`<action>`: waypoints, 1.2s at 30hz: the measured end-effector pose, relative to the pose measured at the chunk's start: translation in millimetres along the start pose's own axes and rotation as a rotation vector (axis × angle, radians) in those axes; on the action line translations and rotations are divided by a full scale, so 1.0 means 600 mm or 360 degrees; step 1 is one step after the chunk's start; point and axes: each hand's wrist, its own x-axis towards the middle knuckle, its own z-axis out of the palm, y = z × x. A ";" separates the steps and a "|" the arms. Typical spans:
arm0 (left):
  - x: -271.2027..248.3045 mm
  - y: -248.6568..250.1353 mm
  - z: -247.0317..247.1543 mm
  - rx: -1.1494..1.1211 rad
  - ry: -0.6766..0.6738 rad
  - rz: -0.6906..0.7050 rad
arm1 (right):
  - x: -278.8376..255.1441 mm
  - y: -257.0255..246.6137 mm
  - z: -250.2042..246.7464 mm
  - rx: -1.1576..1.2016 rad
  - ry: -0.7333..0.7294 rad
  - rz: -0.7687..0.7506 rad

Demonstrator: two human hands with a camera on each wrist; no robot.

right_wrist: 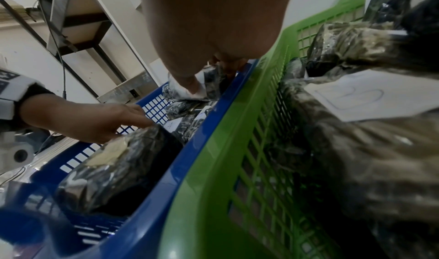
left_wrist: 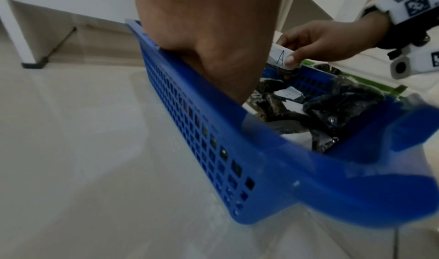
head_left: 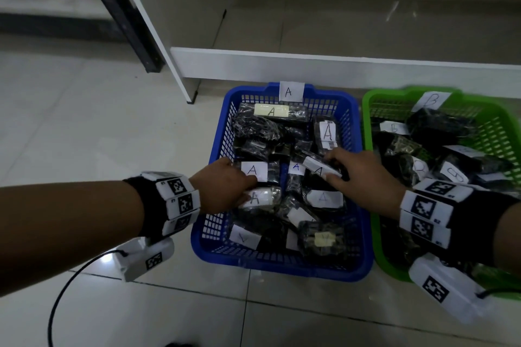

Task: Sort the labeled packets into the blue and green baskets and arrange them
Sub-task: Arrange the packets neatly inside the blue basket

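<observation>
Packets of crinkly black plastic with white A labels [head_left: 320, 170] look light and slippery; right hand [head_left: 363, 177] pinches one by its edge over the blue slotted plastic basket [head_left: 217, 146]. Left hand's [head_left: 222, 189] grip cannot be told.

Storeroom or workshop, pale tiled floor [head_left: 84, 121], metal-framed shelving [right_wrist: 78, 28]
</observation>
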 end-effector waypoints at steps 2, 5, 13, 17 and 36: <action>0.002 0.000 0.000 0.0059 -0.0025 0.0005 | 0.000 0.000 0.000 -0.0020 -0.0038 -0.0022; 0.009 0.003 0.002 0.0046 0.0030 0.0019 | 0.004 -0.005 0.002 -0.0081 -0.0087 0.0029; 0.014 0.017 0.018 -0.0243 -0.0023 0.0158 | 0.024 -0.034 0.004 0.0128 0.0084 0.0139; 0.017 0.020 0.007 -0.0203 -0.0069 0.0165 | 0.026 -0.053 0.013 0.0332 0.0037 0.0196; -0.030 0.031 -0.023 -0.0562 -0.0472 0.0231 | 0.059 -0.108 0.083 -0.0130 -0.0317 -0.0173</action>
